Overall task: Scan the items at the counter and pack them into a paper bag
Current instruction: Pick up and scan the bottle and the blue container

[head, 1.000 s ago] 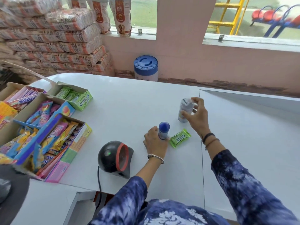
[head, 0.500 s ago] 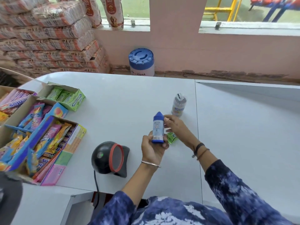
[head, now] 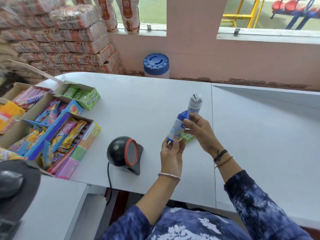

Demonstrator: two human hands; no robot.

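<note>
Cardboard trays of sweets [head: 52, 122] are sitting at the left of the white table [head: 147, 101], apart from the job in hand. Just right of them the black scanner [head: 123, 153] is standing with its red-ringed window facing the hands. Next along, the left hand [head: 170, 153] is pinching the base of the blue-capped bottle [head: 178, 128], fingers [head: 176, 142] wrapped narrowly round it, holding it tilted in the air above the table and to the right of the scanner. The right hand [head: 200, 132] is closing its fingers on the upper part of that same bottle, apparently turning it to find the barcode. Under the hands a green gum packet [head: 187, 137] is lying on the table, and just beyond them a second clear-topped bottle [head: 194, 103] is standing upright. No paper bag is showing anywhere, so the task looks barely begun: by this judgement three items are waiting to be scanned, and all the packing is still to do
</note>
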